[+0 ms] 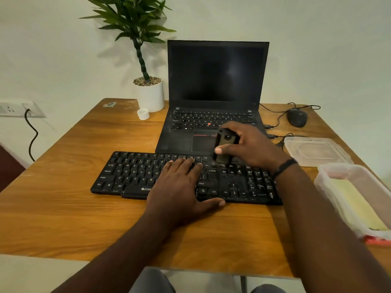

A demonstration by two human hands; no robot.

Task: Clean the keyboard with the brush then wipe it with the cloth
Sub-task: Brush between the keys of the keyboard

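While left hand (182, 187) steadies keyboard (135, 176), brush (224, 148) upright.

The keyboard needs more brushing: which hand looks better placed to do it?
The right hand: it already grips the brush, held over the keyboard. The left hand lies flat on the keys, steadying it.

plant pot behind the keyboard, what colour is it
White, plain, no pattern; the plant pot shows best in the head view.

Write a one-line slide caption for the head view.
Left hand steadies the keyboard while right hand holds the brush.
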